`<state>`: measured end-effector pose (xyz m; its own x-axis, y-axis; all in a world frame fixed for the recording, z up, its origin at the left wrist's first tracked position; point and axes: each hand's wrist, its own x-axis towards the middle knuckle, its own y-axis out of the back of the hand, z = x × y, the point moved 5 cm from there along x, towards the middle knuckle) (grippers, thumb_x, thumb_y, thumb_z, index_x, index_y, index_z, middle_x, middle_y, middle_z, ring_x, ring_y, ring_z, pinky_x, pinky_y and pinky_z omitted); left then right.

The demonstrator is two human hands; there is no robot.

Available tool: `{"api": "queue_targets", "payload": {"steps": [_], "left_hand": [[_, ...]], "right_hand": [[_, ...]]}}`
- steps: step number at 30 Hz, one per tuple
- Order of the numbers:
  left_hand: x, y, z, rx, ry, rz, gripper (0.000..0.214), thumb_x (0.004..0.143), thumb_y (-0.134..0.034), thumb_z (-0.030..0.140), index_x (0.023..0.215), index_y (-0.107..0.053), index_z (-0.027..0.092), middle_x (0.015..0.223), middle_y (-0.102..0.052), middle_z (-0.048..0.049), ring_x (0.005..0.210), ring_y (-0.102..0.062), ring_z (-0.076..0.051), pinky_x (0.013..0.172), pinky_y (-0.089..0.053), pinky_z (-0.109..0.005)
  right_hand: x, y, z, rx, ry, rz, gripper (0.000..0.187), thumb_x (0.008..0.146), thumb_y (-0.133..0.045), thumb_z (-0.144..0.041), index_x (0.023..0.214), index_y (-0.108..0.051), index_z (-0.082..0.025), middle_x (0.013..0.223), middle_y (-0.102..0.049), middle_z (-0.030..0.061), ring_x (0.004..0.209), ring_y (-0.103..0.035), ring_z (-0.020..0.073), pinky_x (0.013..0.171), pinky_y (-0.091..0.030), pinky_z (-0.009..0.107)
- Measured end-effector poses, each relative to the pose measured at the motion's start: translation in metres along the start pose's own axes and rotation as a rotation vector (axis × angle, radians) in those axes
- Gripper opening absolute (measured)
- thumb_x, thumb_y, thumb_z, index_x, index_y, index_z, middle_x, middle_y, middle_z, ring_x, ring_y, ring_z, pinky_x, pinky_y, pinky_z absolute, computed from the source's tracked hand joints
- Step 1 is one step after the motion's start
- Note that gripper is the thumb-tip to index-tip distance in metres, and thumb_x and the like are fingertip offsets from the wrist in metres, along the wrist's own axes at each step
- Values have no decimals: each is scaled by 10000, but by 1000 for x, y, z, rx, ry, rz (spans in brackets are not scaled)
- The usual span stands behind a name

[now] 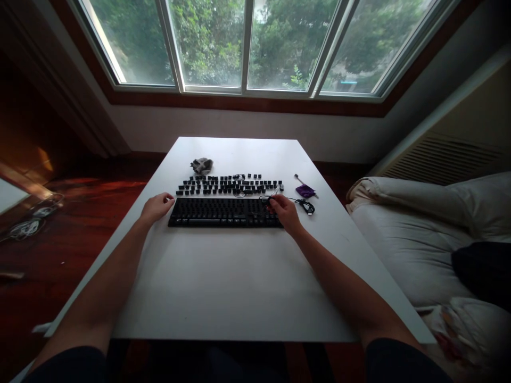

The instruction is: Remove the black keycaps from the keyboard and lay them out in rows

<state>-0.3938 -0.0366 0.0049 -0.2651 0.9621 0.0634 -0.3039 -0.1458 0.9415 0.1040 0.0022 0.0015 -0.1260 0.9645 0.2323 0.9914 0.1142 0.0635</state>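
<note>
A black keyboard [211, 213] lies across the white table, parts of its key area looking bare of caps. At its upper left corner, my left hand [157, 207] rests with fingers curled and tips together; whether anything is between them is too small to see. Over the keyboard's right part, my right hand [284, 211] is closed in a pinch on something small and dark that I cannot make out. Thin pale wires stick up by these fingertips. Behind the keyboard, loose black keycaps [223, 185] stand in uneven rows.
A crumpled grey cloth [202, 165] lies behind the keycaps. To the right are a coiled black cable [306, 207], a purple pouch or cloth [305, 190] and a small brush-like stick [298, 178]. A pale sofa [407, 239] stands right of the table [231, 287].
</note>
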Motion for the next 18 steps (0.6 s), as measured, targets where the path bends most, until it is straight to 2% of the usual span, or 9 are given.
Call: {"api": "queue_targets", "payload": {"steps": [2, 4, 10, 15, 18], "left_hand": [[0, -6, -7, -61, 5, -64, 343, 864, -558, 501, 1028, -710, 241, 881, -736, -24, 774, -651, -209, 696, -435, -286], [-2, -11, -6, -103, -4, -73, 342, 852, -570, 502, 1035, -689, 239, 890, -740, -19, 773, -657, -202, 695, -437, -278], [-11, -24, 11, -189, -70, -60, 366, 832, -602, 495, 1092, -648, 242, 928, -737, -17, 834, -672, -205, 735, -450, -283], [-14, -23, 15, -254, -131, -33, 329, 859, -558, 490, 1044, -662, 239, 899, -728, -11, 801, -653, -199, 746, -449, -297], [-15, -21, 13, -291, -230, -121, 351, 849, -558, 536, 943, -684, 222, 850, -710, -15, 788, -628, -205, 725, -454, -297]], "right_hand": [[0, -19, -5, -23, -1, -47, 383, 816, -690, -550, 970, -635, -203, 833, -690, 17, 679, -666, 161, 603, -537, 272], [2, -40, -10, -39, 1, -93, 364, 823, -681, -535, 968, -637, -204, 817, -686, 15, 685, -673, 165, 605, -539, 269], [17, -125, -20, 33, 40, -243, 310, 825, -674, -472, 976, -622, -207, 755, -650, -9, 675, -683, 164, 581, -530, 254], [23, -194, -28, 40, 32, -367, 245, 826, -653, -400, 990, -596, -226, 774, -644, -25, 734, -683, 168, 621, -543, 262], [25, -219, -37, -18, 31, -365, 185, 842, -634, -349, 982, -593, -235, 782, -639, -28, 784, -667, 171, 677, -549, 271]]}}
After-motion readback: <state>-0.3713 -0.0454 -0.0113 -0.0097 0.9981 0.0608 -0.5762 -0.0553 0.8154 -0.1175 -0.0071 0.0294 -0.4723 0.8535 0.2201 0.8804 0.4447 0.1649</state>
